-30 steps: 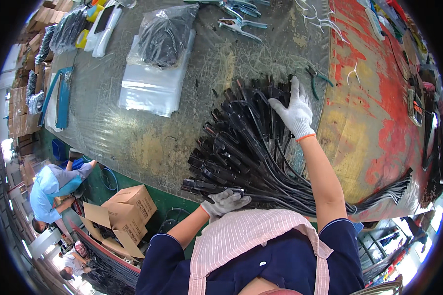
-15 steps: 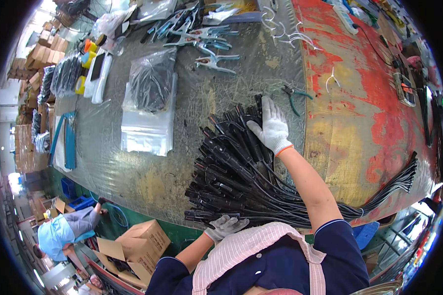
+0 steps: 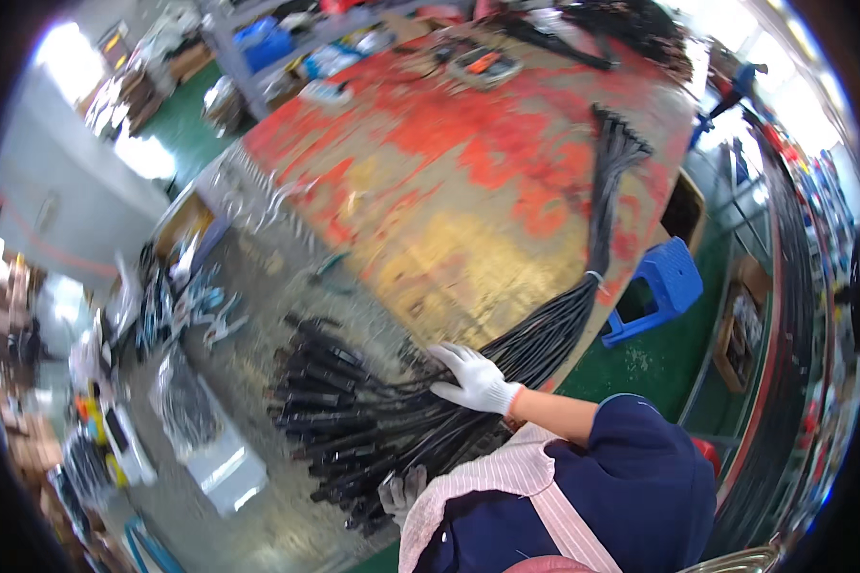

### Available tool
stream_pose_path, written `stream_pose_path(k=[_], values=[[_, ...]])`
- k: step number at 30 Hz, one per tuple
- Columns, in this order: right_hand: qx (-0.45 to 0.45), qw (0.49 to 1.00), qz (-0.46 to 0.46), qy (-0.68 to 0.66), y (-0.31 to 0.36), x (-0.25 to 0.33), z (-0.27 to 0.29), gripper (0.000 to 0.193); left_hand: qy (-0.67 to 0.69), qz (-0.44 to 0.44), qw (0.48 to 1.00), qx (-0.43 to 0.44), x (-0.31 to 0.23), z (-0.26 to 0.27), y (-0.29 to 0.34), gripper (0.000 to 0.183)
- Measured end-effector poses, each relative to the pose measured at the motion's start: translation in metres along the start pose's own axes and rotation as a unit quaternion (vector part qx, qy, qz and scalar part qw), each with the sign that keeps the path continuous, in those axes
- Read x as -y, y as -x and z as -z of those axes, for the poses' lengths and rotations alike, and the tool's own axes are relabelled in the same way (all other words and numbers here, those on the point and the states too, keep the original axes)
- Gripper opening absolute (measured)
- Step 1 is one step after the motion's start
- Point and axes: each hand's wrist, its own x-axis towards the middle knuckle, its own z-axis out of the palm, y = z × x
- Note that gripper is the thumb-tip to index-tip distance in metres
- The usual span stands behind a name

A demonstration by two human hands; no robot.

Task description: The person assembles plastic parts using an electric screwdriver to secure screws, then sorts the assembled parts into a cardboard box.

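Note:
A large bundle of black cables (image 3: 535,334) stretches over the table, its thick black connector ends (image 3: 330,420) fanned out in front of me. My right hand (image 3: 478,380), in a white glove with an orange cuff, lies across the cables behind the connectors. Its fingers are stretched out and the thumb stands apart. At the near edge of the fan my left hand (image 3: 403,492), in a greyish glove, rests against the lowest connectors with its fingers apart. A pale tie (image 3: 594,275) gathers the cables farther along, and their thin far ends (image 3: 623,134) bunch together near the table's right side.
On the worn table (image 3: 440,258) lie green-handled pliers (image 3: 333,265), several metal clamps (image 3: 196,306) and clear plastic bags (image 3: 225,473). White ties (image 3: 282,201) are scattered beyond. Past the right edge stands a blue stool (image 3: 664,282). Shelving (image 3: 239,67) is at the far left.
The view has swung to the right, bringing the table's far end and blue stool into sight. My right hand has moved from the connector tips back onto the cables; my left stays by the near connectors.

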Motion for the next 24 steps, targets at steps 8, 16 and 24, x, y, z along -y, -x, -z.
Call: stream_pose_path(k=[8,16,24], values=[[-0.075,0.988,-0.099,-0.093,0.071,-0.036,0.052,0.065,-0.023,0.041,0.998,-0.038,0.001,-0.029,-0.016,0.04],[-0.059,0.996,0.035,-0.061,0.162,-0.096,0.104,0.056,-0.033,0.204,0.977,0.046,-0.054,0.017,-0.076,0.049],[-0.125,0.982,-0.143,-0.009,0.315,-0.185,0.185,0.05,-0.045,0.304,0.937,0.165,-0.14,0.039,-0.083,0.073]])
